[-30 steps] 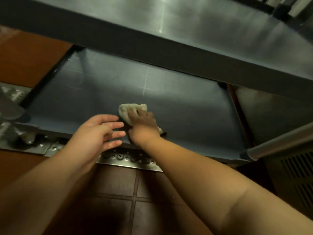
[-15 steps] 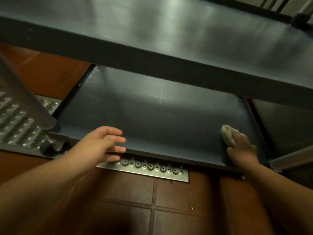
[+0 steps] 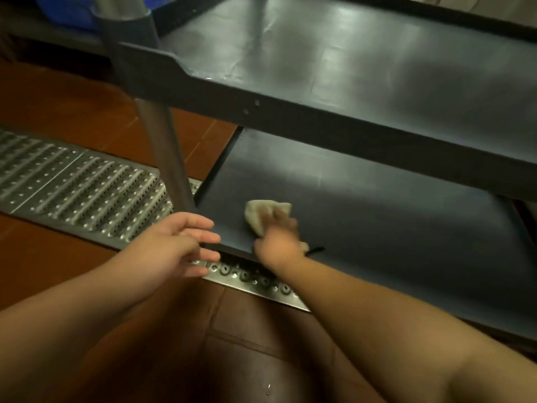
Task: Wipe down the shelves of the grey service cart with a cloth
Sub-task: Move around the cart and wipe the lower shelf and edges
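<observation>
Crumpled pale cloth (image 3: pixel 263 214) on smooth grey shelf (image 3: pixel 377 228)

The floor (image 3: pixel 72 106) is made of red-brown tiles with dark lines between them. A long metal drain grate (image 3: pixel 78 187) full of small holes lies flat in the floor on the left. It runs on toward the right as a thin metal strip (image 3: pixel 255 282) with round holes. At the top left is something blue (image 3: pixel 66 11), but it is too dark and blurry to tell what. The light is dim and warm.
</observation>
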The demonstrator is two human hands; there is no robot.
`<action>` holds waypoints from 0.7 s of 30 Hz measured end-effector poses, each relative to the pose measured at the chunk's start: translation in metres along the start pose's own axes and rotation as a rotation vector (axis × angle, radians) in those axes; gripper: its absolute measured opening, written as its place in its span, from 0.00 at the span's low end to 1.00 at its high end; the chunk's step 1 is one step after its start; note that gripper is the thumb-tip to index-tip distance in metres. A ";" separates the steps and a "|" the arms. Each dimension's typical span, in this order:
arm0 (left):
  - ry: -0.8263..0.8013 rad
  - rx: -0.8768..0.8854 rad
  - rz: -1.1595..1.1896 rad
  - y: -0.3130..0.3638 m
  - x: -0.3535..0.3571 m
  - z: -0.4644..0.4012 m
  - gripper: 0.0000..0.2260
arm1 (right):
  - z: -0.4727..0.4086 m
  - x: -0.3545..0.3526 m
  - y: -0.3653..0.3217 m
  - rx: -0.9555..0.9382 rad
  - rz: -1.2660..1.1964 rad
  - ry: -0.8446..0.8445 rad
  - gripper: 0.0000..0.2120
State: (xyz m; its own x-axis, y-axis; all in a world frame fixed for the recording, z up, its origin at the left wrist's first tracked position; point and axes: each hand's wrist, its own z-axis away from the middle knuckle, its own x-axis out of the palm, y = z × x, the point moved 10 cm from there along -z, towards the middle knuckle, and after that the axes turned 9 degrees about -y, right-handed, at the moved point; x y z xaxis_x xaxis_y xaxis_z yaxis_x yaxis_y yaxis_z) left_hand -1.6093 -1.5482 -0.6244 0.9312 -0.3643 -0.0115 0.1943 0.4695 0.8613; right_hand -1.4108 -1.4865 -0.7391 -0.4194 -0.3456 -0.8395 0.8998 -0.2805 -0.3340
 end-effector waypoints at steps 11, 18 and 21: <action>-0.003 -0.007 0.048 -0.009 0.016 -0.012 0.16 | 0.041 -0.067 -0.003 -0.291 -0.719 0.236 0.21; -0.043 -0.015 0.010 -0.023 0.045 -0.024 0.15 | 0.051 -0.111 0.159 0.055 -0.675 0.484 0.12; -0.053 -0.046 0.019 -0.036 0.047 -0.022 0.16 | 0.042 -0.092 0.182 0.168 -0.447 0.428 0.24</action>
State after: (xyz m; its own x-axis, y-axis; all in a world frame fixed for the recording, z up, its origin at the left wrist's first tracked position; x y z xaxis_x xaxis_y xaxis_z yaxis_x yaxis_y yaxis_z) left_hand -1.5658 -1.5643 -0.6678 0.9176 -0.3961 0.0327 0.1915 0.5128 0.8369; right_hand -1.2138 -1.5435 -0.7040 -0.6336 0.2157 -0.7430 0.6032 -0.4637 -0.6490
